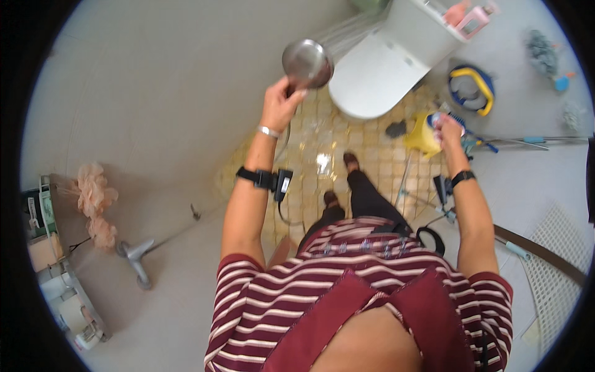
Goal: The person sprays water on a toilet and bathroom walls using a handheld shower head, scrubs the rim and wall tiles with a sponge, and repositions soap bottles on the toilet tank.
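My left hand (281,104) is wrapped around the handle of a round metal shower head (307,64). Fine jets of water (353,35) leave it toward the toilet (376,74), whose white lid is down. Off to the right, my right hand (450,132) is closed on a small pale-and-blue item (437,120), too blurred to name for sure. Dark blue bristles (456,120) show beside these fingers; whether they belong to that item I cannot tell. A yellow plastic object (420,135) appears just below and left of this hand. Part of the shower hose (284,142) hangs behind my left wrist.
Wet yellowish tiles (320,125) cover the floor. A blue bucket with a yellow handle (485,93), mop poles (511,142) and a perforated white mat (553,260) are on the right. A mixer tap (135,258), peach bath poufs (95,190) and a loaded shelf (86,302) line the left wall.
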`<state>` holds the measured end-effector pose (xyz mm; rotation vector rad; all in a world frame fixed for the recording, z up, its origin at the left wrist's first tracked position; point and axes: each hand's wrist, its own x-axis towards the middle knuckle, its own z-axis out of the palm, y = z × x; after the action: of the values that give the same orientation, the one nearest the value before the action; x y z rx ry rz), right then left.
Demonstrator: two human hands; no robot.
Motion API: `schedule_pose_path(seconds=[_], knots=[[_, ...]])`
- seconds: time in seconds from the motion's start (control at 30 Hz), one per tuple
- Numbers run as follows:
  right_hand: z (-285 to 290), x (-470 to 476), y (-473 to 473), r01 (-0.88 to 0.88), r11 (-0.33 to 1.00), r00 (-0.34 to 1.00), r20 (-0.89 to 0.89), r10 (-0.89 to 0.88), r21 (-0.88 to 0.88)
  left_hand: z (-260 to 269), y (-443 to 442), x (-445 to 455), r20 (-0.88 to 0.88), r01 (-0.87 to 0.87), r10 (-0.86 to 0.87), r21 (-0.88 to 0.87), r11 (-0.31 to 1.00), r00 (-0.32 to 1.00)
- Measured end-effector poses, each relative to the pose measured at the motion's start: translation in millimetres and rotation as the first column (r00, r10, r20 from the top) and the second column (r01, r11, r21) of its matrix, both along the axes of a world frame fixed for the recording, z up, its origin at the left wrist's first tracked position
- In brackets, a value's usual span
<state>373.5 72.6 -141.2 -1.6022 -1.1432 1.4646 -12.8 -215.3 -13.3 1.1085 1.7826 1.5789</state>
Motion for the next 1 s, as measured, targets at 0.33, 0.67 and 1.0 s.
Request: schedule_pose_path(seconds=[0.33, 0.67, 1.0], knots=[[-125.7, -107.7, 47.1, -0.189, 0.832, 0.973, 0.012, 0.229, -0.521, -27.4, 18.0, -45.5, 0.172, -0.15, 0.193, -0.237, 0.96, 0.966], [-197.5, -190.0, 52.2, -0.05, 0.646, 0.998, -0.063, 0.004, -0.762, -43.3, 47.0, -68.3, 0.14, -0.235, 0.302, -0.365, 0.901, 0.943], [-187.9, -258.2, 53.8, 0.1, 0.649, 0.993, 0.114, -0.02, -0.754, -22.0, 69.5, -48.4, 0.222, -0.074, 0.186, -0.432, 0.899, 0.957]])
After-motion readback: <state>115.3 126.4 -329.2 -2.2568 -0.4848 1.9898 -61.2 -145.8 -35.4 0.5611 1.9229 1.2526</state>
